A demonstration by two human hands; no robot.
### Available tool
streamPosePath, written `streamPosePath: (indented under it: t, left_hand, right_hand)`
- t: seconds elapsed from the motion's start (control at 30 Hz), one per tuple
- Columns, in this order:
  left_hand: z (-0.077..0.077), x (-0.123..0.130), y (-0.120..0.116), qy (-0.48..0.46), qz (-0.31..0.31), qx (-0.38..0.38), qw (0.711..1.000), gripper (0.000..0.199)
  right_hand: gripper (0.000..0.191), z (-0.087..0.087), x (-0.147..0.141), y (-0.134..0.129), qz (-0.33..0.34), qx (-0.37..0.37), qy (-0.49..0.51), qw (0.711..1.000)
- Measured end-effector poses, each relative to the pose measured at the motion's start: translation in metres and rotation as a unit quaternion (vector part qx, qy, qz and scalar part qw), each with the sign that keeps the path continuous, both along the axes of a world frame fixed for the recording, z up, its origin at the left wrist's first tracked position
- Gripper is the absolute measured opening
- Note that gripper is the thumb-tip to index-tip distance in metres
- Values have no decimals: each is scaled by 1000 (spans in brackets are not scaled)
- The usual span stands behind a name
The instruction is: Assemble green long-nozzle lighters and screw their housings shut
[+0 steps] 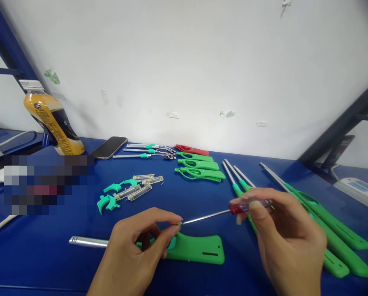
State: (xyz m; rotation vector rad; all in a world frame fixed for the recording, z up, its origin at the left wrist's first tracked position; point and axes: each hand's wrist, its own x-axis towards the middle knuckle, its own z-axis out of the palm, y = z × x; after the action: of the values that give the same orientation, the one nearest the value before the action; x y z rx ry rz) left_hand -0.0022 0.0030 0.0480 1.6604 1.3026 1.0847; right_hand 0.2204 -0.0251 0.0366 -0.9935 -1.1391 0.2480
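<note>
A screwdriver with a red and clear handle (247,205) is held in my right hand (282,234), its shaft pointing left. The thumb and index finger of my left hand (137,242) pinch at the shaft's tip; whatever small piece may be between them is too small to make out. Below that hand lies a green lighter (199,248) with a silver tube (86,241) pointing left. My left hand's fingers cover its trigger area.
Teal triggers (109,201) and clear tanks (140,192) lie left of centre. Behind are silver tubes with wires (134,151), green shells (200,174), a red shell (193,150) and a phone (111,147). Several green lighters (334,222) lie right; a bottle (54,119) stands left.
</note>
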Motion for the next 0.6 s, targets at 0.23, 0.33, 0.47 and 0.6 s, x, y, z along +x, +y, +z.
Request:
streamPosePath:
  t: [0.23, 0.33, 0.47, 0.6]
  left_hand:
    - [1, 1, -1, 5, -14, 5, 1000, 16]
    - [1, 0, -1, 4, -4, 10, 1000, 19]
    - [-1, -1, -1, 10, 0, 19, 1000, 19]
    - [-2, -1, -1, 11, 3, 24, 1000, 19]
  right_hand:
    - [3, 2, 0, -1, 15, -19, -53, 998]
    - [3, 1, 0, 0, -2, -2, -35, 999]
    - [4, 1, -1, 0, 7, -4, -37, 999]
    - [5, 2, 0, -1, 13, -8, -47, 999]
